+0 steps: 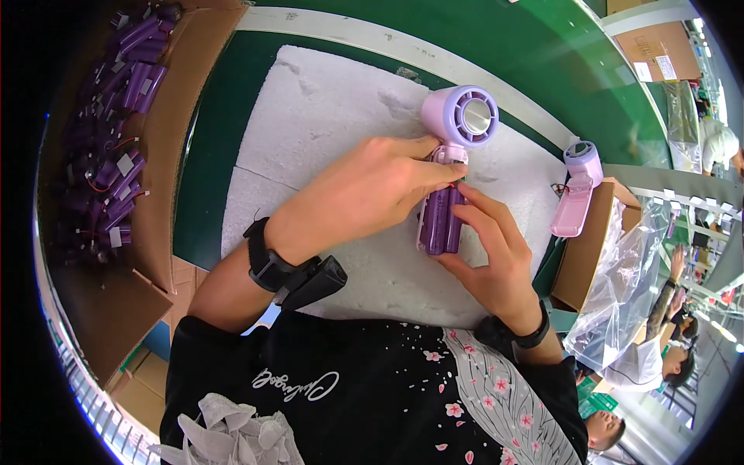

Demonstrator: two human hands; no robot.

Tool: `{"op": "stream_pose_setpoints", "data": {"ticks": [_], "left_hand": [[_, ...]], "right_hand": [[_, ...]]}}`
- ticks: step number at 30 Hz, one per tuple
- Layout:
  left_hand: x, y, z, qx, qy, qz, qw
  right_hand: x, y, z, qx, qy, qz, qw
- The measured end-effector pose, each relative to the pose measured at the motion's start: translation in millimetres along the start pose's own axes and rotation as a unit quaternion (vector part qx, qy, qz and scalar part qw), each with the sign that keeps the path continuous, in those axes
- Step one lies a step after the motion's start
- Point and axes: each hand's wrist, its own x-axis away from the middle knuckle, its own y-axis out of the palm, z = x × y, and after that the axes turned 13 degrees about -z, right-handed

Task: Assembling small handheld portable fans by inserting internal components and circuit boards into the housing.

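A lilac handheld fan [459, 116] lies on a white foam sheet, its round head pointing away from me and its handle uncovered. Two purple cylindrical batteries [442, 222] sit side by side in the handle. My left hand [372, 184] closes around the fan's neck, its fingertips by a small board and a bit of red wire. Whatever lies between those fingertips is too small to make out. From the right, my right hand [496, 252] curls against the batteries, with fingertips along their upper side and the thumb near their lower end.
A large carton [186, 108] of wired purple batteries [124, 167] stands at the left. Beyond the right edge of the foam sheet [310, 116] lies a second lilac fan [577, 190] with an open handle, against a carton [583, 267] with clear plastic. People [643, 360] are farther right.
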Motion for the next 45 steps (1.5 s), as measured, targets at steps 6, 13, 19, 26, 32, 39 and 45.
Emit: {"op": "stream_pose_setpoints", "data": {"ticks": [6, 13, 19, 26, 32, 39, 45], "left_hand": [[-2, 0, -4, 0.029, 0.003, 0.0, 1.0], [-3, -6, -2, 0.052, -0.023, -0.023, 0.998], [-3, -2, -9, 0.07, -0.028, -0.028, 0.997], [-4, 2, -12, 0.114, -0.05, -0.02, 0.992], [-4, 1, -13, 0.112, -0.075, -0.046, 0.99], [0, 7, -24, 0.061, 0.009, 0.017, 0.998], [-9, 4, -20, -0.026, -0.003, 0.119, 0.992]], "right_hand": [[0, 7, 3, -0.009, -0.005, 0.031, 0.999], [-6, 11, 3, -0.013, 0.04, 0.019, 0.999], [-22, 6, -5, -0.073, 0.126, 0.012, 0.989], [-19, -2, 10, -0.064, 0.039, -0.036, 0.997], [-10, 3, 5, 0.069, 0.004, -0.039, 0.997], [-16, 7, -2, 0.165, -0.013, -0.036, 0.985], [-47, 5, 20, 0.148, 0.071, 0.058, 0.985]]}}
